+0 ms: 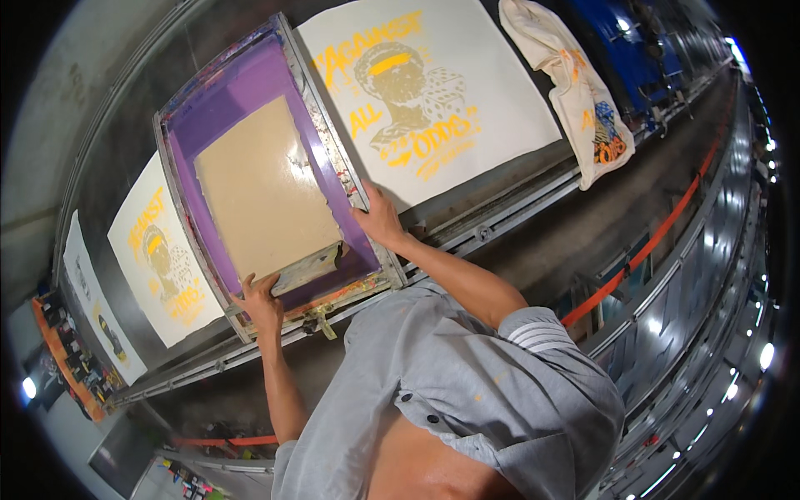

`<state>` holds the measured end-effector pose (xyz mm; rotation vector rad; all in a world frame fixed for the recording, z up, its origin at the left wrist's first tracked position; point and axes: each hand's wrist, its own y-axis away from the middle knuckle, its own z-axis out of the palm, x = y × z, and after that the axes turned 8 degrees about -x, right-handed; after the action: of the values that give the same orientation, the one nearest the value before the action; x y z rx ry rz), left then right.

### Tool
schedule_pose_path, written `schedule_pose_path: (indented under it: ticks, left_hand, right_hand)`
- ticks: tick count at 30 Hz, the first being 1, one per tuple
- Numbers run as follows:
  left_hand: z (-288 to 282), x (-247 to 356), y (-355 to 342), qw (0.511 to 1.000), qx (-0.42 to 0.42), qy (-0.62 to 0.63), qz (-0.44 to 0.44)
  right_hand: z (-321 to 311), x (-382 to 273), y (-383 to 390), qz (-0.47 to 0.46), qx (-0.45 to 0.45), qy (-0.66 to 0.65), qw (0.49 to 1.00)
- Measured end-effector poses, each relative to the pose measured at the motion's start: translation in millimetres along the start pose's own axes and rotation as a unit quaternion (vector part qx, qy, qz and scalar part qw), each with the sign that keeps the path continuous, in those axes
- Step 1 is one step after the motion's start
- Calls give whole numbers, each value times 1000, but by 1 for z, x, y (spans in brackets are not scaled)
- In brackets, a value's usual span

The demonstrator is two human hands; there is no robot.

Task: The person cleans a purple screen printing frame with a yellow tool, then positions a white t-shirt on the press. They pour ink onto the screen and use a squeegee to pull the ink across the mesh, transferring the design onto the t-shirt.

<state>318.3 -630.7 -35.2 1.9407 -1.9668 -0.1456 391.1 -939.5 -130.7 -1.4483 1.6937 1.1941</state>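
A screen printing frame with purple mesh lies over the long table, a beige coated area across its middle. My left hand is closed on the frame's near left corner, its thumb side next to a squeegee. The squeegee rests inside the frame at the near end of the beige area. Whether my left hand also touches it, I cannot tell. My right hand grips the right rail towards the near end. Some fingertips of both hands are hidden by the rails.
Right of the frame lies a large white printed fabric panel, yellow and tan. A similar panel lies to the left, another farther left. A bunched cream printed cloth sits at the far right. A metal rail runs along the table's near edge.
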Motion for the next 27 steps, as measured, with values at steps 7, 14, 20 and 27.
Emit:
schedule_pose_path:
  ticks: [7,14,20,27]
  left_hand:
    - [-13,6,-13,996,-64,-40,-56]
    - [-24,46,-25,983,-111,-124,-71]
    - [-15,47,-33,985,-116,-116,-59]
    - [-22,62,-43,982,-150,-68,-96]
  right_hand:
    - [-96,30,40,-77,-58,-4,995]
    - [-292,137,52,-35,150,255,955]
    - [-306,164,51,15,105,344,933]
    - [-306,162,46,23,40,380,924]
